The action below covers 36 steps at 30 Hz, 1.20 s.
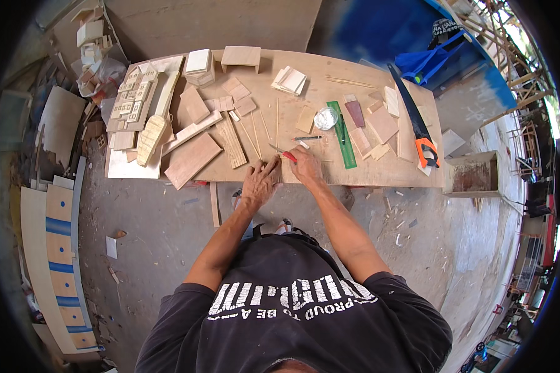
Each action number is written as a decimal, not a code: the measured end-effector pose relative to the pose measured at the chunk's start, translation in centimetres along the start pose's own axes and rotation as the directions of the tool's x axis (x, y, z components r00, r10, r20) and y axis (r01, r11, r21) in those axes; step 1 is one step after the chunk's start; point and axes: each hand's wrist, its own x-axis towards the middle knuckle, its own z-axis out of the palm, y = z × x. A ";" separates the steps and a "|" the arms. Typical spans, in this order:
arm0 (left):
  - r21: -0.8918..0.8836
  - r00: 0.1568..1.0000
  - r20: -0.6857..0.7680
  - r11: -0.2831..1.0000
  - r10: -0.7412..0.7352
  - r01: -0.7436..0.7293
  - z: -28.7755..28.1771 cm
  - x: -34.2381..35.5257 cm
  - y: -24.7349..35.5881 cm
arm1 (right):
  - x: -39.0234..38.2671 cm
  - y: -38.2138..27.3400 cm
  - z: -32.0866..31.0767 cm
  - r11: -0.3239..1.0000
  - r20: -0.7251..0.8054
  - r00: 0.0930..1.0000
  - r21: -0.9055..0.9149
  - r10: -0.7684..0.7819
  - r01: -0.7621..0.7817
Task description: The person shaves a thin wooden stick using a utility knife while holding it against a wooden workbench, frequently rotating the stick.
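Right hand (305, 166): is gripping a red-handled knife (289, 156).
Left hand (261, 180): is resting nearby; fingers' hold unclear.
Knife: slipping under pressure, could be nicking left fingertips.

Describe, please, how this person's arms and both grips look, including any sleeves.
The left grip and right grip are bare, ungloved hands. The forearms are uncovered too. Short, plain dark sleeves belong to a dark T-shirt with white lettering.
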 end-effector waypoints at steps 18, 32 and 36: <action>-0.187 0.995 -0.072 0.981 -0.069 0.054 0.4 -1.2 -1.0 | 1.7 -0.5 1.0 0.990 0.081 0.987 -0.002 -0.137 0.138; -0.484 0.973 -0.193 0.875 -0.128 0.019 1.9 -0.3 -0.4 | 1.4 -0.7 0.8 0.993 0.046 0.994 0.067 -0.097 0.094; -0.499 0.978 -0.153 0.865 -0.143 0.049 1.4 -0.1 -0.2 | 1.3 -0.6 1.1 0.995 0.040 0.996 0.069 -0.075 0.072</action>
